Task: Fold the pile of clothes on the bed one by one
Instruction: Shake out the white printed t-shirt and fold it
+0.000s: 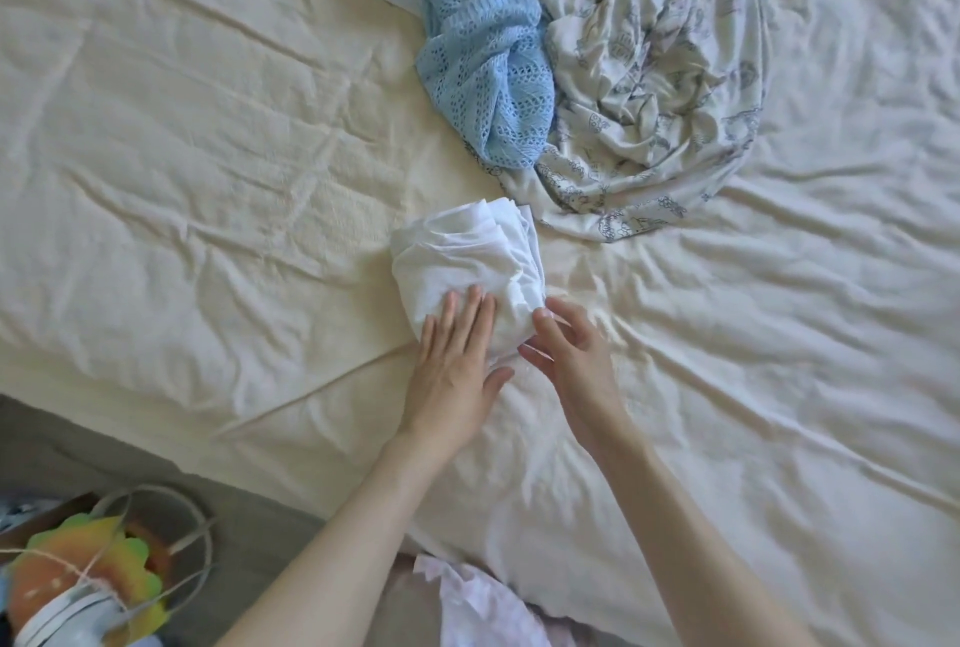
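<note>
On the bed (208, 178), both hands press a folded white garment (462, 256).

folded cloth (462, 256) on bed (208, 178) w/ both hands at near edge, unfolded pile (597, 74) behind it

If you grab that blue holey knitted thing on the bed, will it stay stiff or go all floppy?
Probably floppy: the blue knit already lies twisted and slumped on the bed. It looks light, since the open holes leave little yarn. It may drag the printed cloth it lies against, and the holes could snag on fingers.
</note>
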Motion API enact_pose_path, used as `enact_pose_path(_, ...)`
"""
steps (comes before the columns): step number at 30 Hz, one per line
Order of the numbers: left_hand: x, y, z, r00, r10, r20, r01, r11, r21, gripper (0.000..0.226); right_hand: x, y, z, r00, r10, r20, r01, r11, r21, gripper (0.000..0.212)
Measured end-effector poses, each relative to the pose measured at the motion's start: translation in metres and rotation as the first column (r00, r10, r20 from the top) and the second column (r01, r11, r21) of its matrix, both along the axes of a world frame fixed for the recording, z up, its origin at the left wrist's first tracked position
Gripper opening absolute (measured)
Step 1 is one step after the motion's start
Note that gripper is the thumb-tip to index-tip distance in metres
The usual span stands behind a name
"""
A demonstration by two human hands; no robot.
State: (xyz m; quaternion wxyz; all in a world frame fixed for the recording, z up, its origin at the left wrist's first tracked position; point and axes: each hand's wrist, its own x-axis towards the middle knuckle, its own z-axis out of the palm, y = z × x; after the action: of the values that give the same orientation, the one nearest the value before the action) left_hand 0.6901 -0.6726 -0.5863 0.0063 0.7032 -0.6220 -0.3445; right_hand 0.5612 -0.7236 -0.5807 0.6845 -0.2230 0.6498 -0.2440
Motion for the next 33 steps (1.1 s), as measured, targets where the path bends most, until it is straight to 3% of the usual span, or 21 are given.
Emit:
enact_pose_path(4,-0.011,-0.006,-0.016,0.964,-0.139,0.224,0.112,0.985,0.130,0.086,0.000,-0.005,-0.011,0.963,0.152,-0.223,-0.153,0.988,0.015,0.028)
enact_pose_path(8,-0.029,-0.015,-0.022,0.960,-0.144,0.239,0.088,0.969,0.231,0.082,0.000,-0.005,-0.016,0.780,0.197,-0.594,-0.335,0.933,-0.130,0.028)
enact_pose_path(9,-0.029,-0.016,-0.022,0.964,-0.145,0.224,0.092,0.969,0.231,0.084,0.000,-0.003,-0.015,0.739,0.173,-0.651,-0.411,0.881,-0.233,0.030)
enact_pose_path(11,-0.022,-0.014,-0.021,0.980,-0.152,0.126,0.124,0.971,0.203,0.082,0.002,0.001,-0.014,0.644,0.250,-0.723,-0.656,0.667,-0.354,0.036)
enact_pose_path(13,-0.004,-0.009,-0.017,0.991,-0.126,-0.045,0.130,0.986,0.099,0.067,0.000,0.009,-0.019,0.452,0.421,-0.787,-0.869,0.408,-0.281,0.045)
enact_pose_path(14,0.007,-0.005,-0.012,0.988,-0.105,-0.111,0.107,0.994,0.012,0.058,-0.002,0.011,-0.023,0.347,0.469,-0.812,-0.922,0.328,-0.204,0.049)
enact_pose_path(16,0.023,0.007,-0.006,0.992,-0.069,-0.106,0.044,0.974,-0.222,0.045,-0.007,0.012,-0.033,0.199,0.489,-0.849,-0.958,0.280,-0.063,0.053)
enact_pose_path(18,0.029,0.014,-0.006,0.995,-0.065,0.075,0.087,0.931,-0.355,0.044,-0.012,0.010,-0.038,0.124,0.473,-0.872,-0.964,0.266,0.008,0.055)
enact_pose_path(20,0.031,-0.001,-0.008,0.972,-0.108,0.210,0.175,0.927,-0.333,0.063,-0.012,0.006,-0.039,0.077,0.403,-0.912,-0.979,0.205,0.009,0.054)
enact_pose_path(24,0.048,-0.045,-0.018,0.923,-0.269,0.276,0.311,0.943,-0.118,0.117,-0.014,0.001,-0.043,-0.012,0.256,-0.967,-1.000,0.007,0.015,0.056)
enact_pose_path(27,0.050,-0.058,-0.034,0.902,-0.314,0.296,0.317,0.948,0.038,0.124,-0.020,-0.010,-0.048,-0.057,0.285,-0.957,-0.998,-0.033,0.049,0.052)
enact_pose_path(31,0.045,-0.069,-0.050,0.915,-0.300,0.270,0.292,0.954,0.070,0.122,-0.018,-0.022,-0.058,-0.200,0.347,-0.916,-0.980,-0.074,0.185,0.057)
enact_pose_path(33,0.046,-0.072,-0.051,0.917,-0.293,0.271,0.283,0.956,0.074,0.122,-0.018,-0.024,-0.060,-0.197,0.386,-0.901,-0.980,-0.088,0.176,0.057)
